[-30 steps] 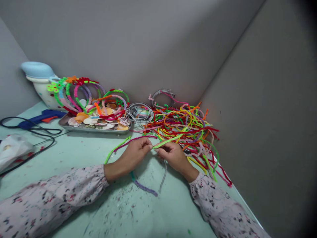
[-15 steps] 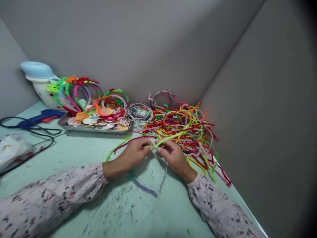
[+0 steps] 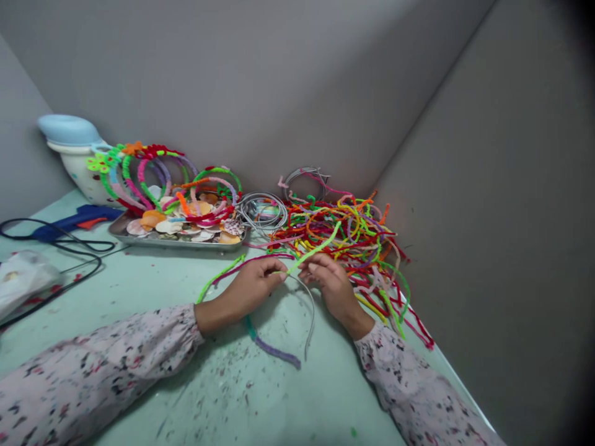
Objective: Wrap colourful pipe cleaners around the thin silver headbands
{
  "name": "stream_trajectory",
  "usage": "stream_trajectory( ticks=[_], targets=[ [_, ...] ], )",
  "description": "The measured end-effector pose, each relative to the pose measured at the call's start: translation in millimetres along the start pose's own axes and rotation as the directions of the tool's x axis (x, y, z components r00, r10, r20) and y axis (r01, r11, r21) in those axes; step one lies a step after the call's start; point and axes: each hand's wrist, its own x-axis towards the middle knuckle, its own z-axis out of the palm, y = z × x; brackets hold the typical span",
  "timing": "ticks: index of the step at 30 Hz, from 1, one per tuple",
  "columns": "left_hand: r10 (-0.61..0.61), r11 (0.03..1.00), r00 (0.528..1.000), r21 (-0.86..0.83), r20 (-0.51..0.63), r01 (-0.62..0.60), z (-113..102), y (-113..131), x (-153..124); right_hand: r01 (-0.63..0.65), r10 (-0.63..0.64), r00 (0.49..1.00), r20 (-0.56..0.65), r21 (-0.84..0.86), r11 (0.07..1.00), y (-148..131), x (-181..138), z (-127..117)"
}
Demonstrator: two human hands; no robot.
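Note:
My left hand is closed, thumb and forefinger pinching a thin grey wire hoop together with a lime-green pipe cleaner. The free length of the pipe cleaner slants up to the right from the fingertips. Below the left palm, the hoop's other end shows a teal and purple fuzzy wrapping; the part between is hidden by the hand. My right hand hovers just right of the pinch, fingers loosely curled and apart from the pipe cleaner as far as I can see. Beyond the left wrist lies another green pipe cleaner.
A tangled heap of coloured pipe cleaners spreads at the back right. Behind the left hand, a metal tray holds shells and wrapped headbands. Coiled grey wire hoops sit between. A blue glue gun with its cord lies left.
My right hand has released the lime-green pipe cleaner and shifted slightly right. The strip now sticks up freely, and the grey wire end has swung a little to the right.

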Motion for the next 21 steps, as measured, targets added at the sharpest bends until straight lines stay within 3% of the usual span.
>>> stream_trajectory(
  ticks=[4, 11, 21],
  targets=[
    [0.001, 1.0, 1.0, -0.008, 0.024, -0.001, 0.5, -3.3, 0.9, -0.01, 0.023, 0.988, 0.156, -0.082, 0.997, -5.4, -6.7, 11.1],
    [0.003, 0.998, 1.0, -0.055, -0.01, -0.004, 2.1, -4.2, 0.3, 0.029, -0.007, 0.993, 0.12, -0.18, 0.983, 0.0, -4.7, 12.4],
    [0.062, 0.995, 0.997, 0.077, -0.035, -0.059, 1.5, -2.3, -1.6, 0.036, -0.016, 0.996, 0.086, -0.228, 0.973, 2.6, -6.0, 15.4]
  ],
)
